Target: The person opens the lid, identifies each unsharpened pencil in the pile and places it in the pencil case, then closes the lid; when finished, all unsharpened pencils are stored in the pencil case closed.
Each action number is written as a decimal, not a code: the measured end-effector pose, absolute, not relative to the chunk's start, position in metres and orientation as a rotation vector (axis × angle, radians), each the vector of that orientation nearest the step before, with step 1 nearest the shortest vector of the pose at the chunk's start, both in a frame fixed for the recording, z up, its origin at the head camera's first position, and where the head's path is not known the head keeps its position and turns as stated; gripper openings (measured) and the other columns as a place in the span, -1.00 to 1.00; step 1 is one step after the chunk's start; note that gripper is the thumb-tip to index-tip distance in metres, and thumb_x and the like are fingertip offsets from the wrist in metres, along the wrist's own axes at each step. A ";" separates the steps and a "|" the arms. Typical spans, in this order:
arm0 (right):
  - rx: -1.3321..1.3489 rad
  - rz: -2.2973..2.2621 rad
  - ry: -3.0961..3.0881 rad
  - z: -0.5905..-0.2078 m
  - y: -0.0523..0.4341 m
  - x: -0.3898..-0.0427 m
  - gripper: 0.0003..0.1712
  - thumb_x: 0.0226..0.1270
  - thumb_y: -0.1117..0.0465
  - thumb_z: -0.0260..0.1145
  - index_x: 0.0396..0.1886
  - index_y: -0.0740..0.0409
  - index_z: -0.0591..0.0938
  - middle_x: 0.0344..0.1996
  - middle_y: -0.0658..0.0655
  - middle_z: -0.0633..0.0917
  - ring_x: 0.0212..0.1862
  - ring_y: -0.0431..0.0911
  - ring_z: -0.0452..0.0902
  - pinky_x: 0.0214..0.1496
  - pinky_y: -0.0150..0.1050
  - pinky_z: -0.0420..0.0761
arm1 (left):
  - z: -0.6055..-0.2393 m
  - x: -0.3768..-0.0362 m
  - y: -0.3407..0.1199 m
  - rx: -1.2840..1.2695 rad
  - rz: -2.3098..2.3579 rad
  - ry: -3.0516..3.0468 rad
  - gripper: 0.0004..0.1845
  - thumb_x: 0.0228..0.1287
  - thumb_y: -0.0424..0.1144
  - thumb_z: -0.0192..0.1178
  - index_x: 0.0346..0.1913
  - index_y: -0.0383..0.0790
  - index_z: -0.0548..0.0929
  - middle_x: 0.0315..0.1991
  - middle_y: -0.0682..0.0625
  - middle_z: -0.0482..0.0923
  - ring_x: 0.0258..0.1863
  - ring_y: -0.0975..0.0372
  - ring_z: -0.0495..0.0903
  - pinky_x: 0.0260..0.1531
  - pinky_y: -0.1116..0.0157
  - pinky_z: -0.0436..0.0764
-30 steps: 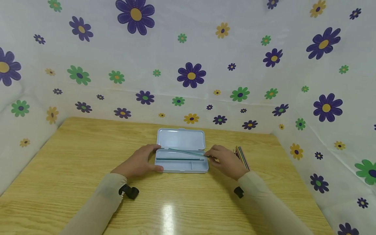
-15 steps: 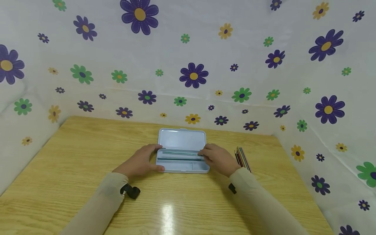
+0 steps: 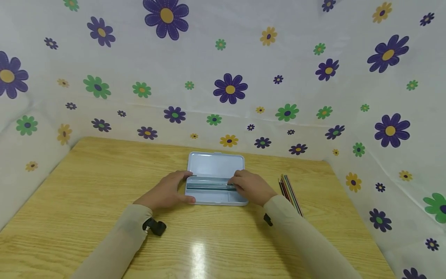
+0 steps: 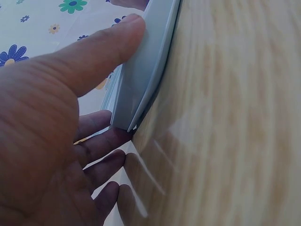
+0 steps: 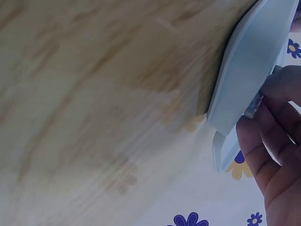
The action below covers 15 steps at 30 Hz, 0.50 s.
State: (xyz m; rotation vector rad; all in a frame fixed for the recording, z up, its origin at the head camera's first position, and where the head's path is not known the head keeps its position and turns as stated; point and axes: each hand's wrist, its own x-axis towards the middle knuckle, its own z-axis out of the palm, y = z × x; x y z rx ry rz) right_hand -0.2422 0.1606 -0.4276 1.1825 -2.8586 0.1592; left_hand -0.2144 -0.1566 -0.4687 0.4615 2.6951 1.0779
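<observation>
A light-blue pencil case [image 3: 212,198] lies on the table with its lid [image 3: 216,164] folded back. My left hand [image 3: 165,192] grips the case's left end, thumb at the front wall and fingertips by the hinge side. In the left wrist view the thumb [image 4: 110,52] presses the case's outside. With my right hand [image 3: 253,186] I pinch one end of a teal pencil [image 3: 209,185], held lengthwise over the long compartment. Its metal ferrule [image 5: 254,104] shows between the fingers in the right wrist view. Another dark teal pencil [image 3: 205,189] lies inside the case.
Several coloured pencils [image 3: 292,195] lie in a loose bundle right of the case, partly behind the right forearm. A flower-printed white sheet [image 3: 195,58] hangs behind and beside the wooden table [image 3: 115,170].
My right hand has moved left and brought the slanted pencil down level with the case, nearly parallel to the pencil inside. The left hand has kept its hold on the case.
</observation>
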 end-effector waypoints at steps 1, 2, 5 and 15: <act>1.176 0.154 -2.875 -0.428 0.160 -0.243 -0.77 0.46 0.32 0.35 0.02 0.03 0.77 -0.13 -0.02 0.71 -0.10 -0.17 0.62 0.02 -0.24 0.71 | -0.469 -0.215 -0.157 0.463 1.078 2.695 0.08 0.04 0.24 0.55 0.55 -0.13 0.32 0.56 -0.18 0.24 0.56 -0.15 0.16 0.52 -0.19 0.17; 1.168 0.148 -2.896 -0.428 0.159 -0.243 -0.77 0.47 0.32 0.34 0.02 0.03 0.78 -0.12 -0.02 0.71 -0.09 -0.17 0.62 0.03 -0.24 0.71 | -0.468 -0.215 -0.157 0.467 1.077 2.695 0.07 0.04 0.24 0.55 0.55 -0.13 0.32 0.57 -0.18 0.24 0.56 -0.15 0.16 0.52 -0.19 0.17; 1.151 0.159 -2.947 -0.427 0.158 -0.243 -0.77 0.47 0.31 0.33 0.03 0.02 0.78 -0.12 -0.02 0.73 -0.09 -0.17 0.63 0.06 -0.23 0.71 | -0.467 -0.215 -0.156 0.470 1.069 2.697 0.07 0.05 0.24 0.55 0.55 -0.14 0.32 0.57 -0.19 0.23 0.56 -0.15 0.16 0.52 -0.19 0.17; 1.135 0.172 -2.996 -0.428 0.157 -0.246 -0.75 0.45 0.30 0.37 0.03 0.00 0.81 -0.13 -0.04 0.75 -0.11 -0.19 0.65 0.10 -0.23 0.70 | -0.465 -0.214 -0.157 0.474 1.065 2.700 0.04 0.09 0.20 0.54 0.54 -0.18 0.32 0.56 -0.22 0.24 0.56 -0.17 0.17 0.52 -0.20 0.17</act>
